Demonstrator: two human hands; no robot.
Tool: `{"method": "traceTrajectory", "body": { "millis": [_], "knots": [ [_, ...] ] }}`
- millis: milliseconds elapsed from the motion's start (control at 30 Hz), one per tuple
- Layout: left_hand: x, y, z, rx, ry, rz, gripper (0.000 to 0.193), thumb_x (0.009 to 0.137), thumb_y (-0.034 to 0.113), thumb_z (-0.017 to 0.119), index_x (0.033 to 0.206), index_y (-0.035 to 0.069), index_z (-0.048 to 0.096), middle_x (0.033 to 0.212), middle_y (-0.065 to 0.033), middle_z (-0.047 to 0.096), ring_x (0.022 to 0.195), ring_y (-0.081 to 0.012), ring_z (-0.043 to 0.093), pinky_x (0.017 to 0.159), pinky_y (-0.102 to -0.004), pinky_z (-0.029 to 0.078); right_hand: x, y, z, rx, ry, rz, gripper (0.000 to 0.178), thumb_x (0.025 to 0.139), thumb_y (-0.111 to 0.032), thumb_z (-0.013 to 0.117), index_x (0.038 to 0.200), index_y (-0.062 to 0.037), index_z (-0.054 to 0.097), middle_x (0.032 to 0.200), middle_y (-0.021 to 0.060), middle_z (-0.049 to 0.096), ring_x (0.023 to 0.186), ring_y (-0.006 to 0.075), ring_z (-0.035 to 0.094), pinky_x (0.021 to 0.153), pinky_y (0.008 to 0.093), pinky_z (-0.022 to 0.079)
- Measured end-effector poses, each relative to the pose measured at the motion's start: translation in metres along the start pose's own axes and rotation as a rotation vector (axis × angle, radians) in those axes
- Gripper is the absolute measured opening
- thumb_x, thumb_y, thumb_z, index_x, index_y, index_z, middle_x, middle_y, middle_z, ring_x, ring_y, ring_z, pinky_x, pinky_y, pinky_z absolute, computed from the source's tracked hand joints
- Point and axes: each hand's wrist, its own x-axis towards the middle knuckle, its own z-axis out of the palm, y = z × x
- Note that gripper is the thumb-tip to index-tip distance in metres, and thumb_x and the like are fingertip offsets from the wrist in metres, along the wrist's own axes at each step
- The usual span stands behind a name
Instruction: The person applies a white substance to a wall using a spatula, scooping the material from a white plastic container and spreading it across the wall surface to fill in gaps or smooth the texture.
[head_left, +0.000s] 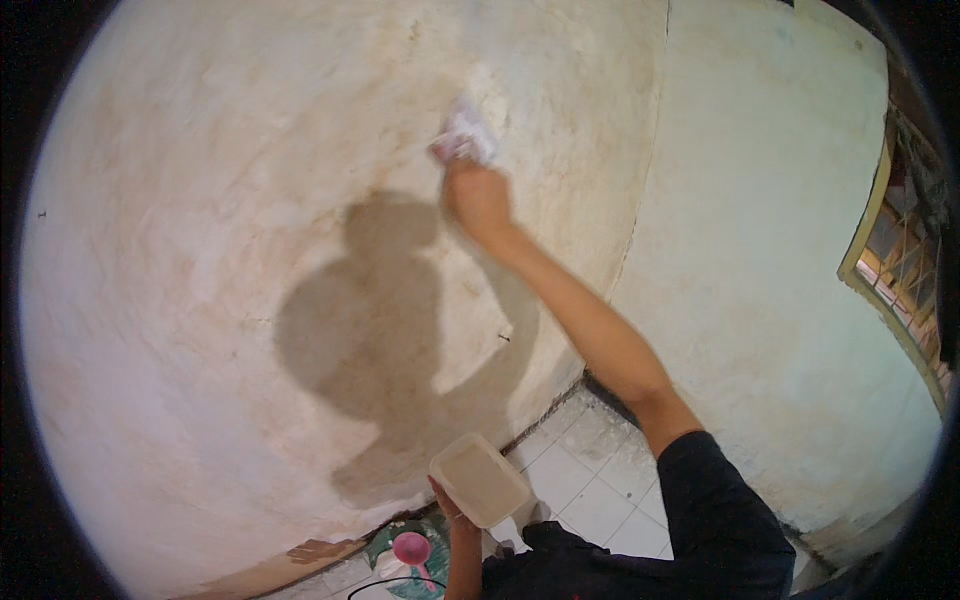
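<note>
My right hand [478,200], blurred, reaches up to the stained cream wall [230,180], fingers closed around a crumpled white and pinkish cloth [466,135]. The cloth is at the wall's surface; the blur hides its exact folds. Low in front of me, my left hand [452,503] grips the left side of a rectangular translucent plastic tub [506,468]. Its inside looks beige and cloudy, and I cannot tell how full it is. Part of that hand is hidden beneath the tub.
A pink dipper [410,548] lies on something green and white [385,545] near the wall's foot, beside a black cable [375,583]. White floor tiles [570,475] show in the corner. A pale green wall [760,250] with a window [905,270] stands right. A small nail [504,337] protrudes.
</note>
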Motion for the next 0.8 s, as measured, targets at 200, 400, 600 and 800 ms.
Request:
{"method": "traceTrajectory", "body": {
  "millis": [200,400,600,800],
  "knots": [
    [-0.007,0.005,-0.006,0.107,0.125,-0.018,0.068,0.087,0.063,0.049,0.132,0.012,0.047,0.126,-0.0081,0.056,0.111,-0.0294,0.055,0.096,-0.0461,0.045,-0.083,-0.079,-0.025,0.28,0.037,-0.201,0.033,0.074,-0.005,0.061,0.107,-0.0026,0.06,0.099,0.0184,0.064,0.083,0.0304,0.065,0.068,0.0394,0.053],
    [-0.011,0.003,0.0,0.152,0.125,-0.043,0.068,0.087,0.063,0.048,0.131,0.011,0.047,0.125,-0.0088,0.056,0.111,-0.0294,0.054,0.096,-0.0461,0.045,-0.118,-0.018,-0.053,0.503,0.007,0.214,0.025,0.081,-0.008,0.052,0.1,-0.001,0.066,0.069,0.0217,0.063,0.057,0.0351,0.061,0.05,0.0437,0.047],
    [-0.015,0.008,-0.027,0.082,0.089,0.026,0.069,0.087,0.063,0.048,0.131,0.009,0.047,0.125,-0.0092,0.056,0.112,-0.0296,0.054,0.095,-0.0458,0.046,-0.056,0.186,-0.013,0.246,0.341,0.585,0.027,0.084,-0.018,0.057,0.07,0.0044,0.062,0.057,0.0205,0.057,0.048,0.0218,0.055,0.049,0.038,0.041],
    [-0.026,0.032,-0.01,0.169,0.083,0.117,0.07,0.088,0.064,0.044,0.132,0.009,0.045,0.127,-0.009,0.054,0.112,-0.0297,0.054,0.095,-0.0473,0.046,-0.001,0.227,-0.008,0.178,0.385,0.604,0.034,0.09,-0.02,0.052,0.071,0.0062,0.062,0.063,0.0261,0.059,0.057,0.0402,0.058,0.057,0.0448,0.044]
  ]
}}
